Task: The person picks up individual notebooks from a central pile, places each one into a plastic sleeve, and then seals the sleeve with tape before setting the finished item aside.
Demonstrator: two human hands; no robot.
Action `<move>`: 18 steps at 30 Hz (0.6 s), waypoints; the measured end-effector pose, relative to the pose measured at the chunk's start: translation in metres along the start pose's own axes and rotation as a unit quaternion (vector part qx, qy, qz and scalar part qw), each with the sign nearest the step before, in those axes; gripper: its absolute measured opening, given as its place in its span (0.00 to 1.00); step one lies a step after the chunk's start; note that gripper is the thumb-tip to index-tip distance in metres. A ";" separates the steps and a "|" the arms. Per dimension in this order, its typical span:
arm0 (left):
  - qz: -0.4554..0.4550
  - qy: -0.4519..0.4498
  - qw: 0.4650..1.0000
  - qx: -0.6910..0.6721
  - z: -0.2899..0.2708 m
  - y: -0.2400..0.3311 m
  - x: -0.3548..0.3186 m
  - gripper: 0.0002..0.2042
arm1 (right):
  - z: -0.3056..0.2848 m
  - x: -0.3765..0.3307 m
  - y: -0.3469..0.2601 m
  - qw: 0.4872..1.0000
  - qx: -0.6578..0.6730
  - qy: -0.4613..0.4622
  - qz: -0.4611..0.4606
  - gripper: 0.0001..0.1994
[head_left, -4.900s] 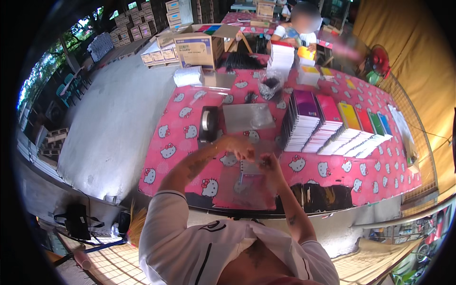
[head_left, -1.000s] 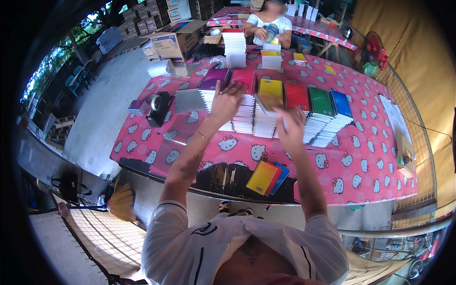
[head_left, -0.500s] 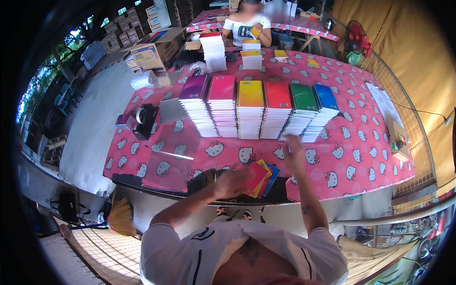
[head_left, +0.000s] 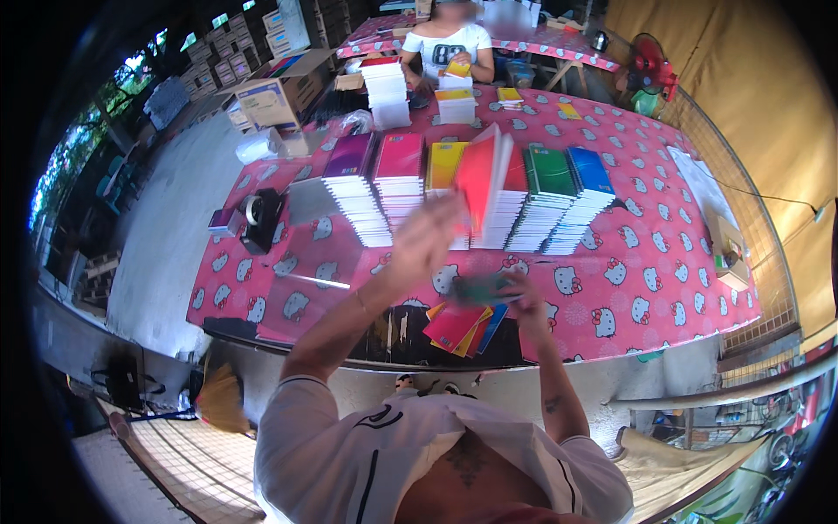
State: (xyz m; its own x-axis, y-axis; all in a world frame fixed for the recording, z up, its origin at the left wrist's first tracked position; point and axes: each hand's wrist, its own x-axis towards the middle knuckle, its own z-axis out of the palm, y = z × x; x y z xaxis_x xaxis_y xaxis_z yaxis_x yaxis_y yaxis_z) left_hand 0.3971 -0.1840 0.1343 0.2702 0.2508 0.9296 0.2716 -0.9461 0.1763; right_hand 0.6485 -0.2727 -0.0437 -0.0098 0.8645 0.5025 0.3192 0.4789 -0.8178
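Note:
My left hand (head_left: 428, 231) is closed on a red notebook (head_left: 478, 183), lifted upright before the yellow stack (head_left: 443, 157) and the red stack (head_left: 513, 179). Low over the table, my right hand (head_left: 526, 301) grips a dark green notebook (head_left: 476, 289), smeared by motion. Just beneath it lies a fanned set of notebooks (head_left: 454, 327) in pink, yellow and blue at the near table edge. The row of tall notebook stacks also has a purple stack (head_left: 351, 157), a pink stack (head_left: 399, 157), a green stack (head_left: 551, 172) and a blue stack (head_left: 592, 170).
A tape dispenser (head_left: 260, 223) and a small notebook pile (head_left: 225, 223) sit on the left of the pink-covered table (head_left: 611, 279). Across it, a person (head_left: 449, 48) handles yellow notebooks behind white stacks (head_left: 386, 92). A small open box (head_left: 731, 253) stands at the right edge.
My left hand has risen from the fanned notebooks and now holds up a red notebook. My right hand has come down and left from the stacks' base, with a green notebook now in it.

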 end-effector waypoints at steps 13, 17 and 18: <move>-0.078 -0.206 0.908 0.356 -0.076 -0.089 -0.011 0.34 | 0.044 -0.029 0.040 0.978 -0.053 0.103 0.174 0.24; -0.216 -0.322 0.884 0.262 -0.131 -0.149 -0.001 0.24 | 0.045 -0.033 0.022 0.978 -0.108 0.039 0.175 0.22; -0.204 -0.299 0.900 0.243 -0.130 -0.149 0.000 0.21 | 0.043 -0.038 0.025 0.979 -0.062 0.061 0.185 0.21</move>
State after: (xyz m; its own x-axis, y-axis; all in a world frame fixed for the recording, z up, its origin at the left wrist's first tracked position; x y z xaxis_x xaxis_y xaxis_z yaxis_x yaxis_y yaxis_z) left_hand 0.2367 -0.0691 0.1503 0.4655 0.7599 0.4538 0.7936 -0.5853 0.1662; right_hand 0.6158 -0.2872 -0.0953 0.2391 0.9470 0.2147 0.3913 0.1084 -0.9138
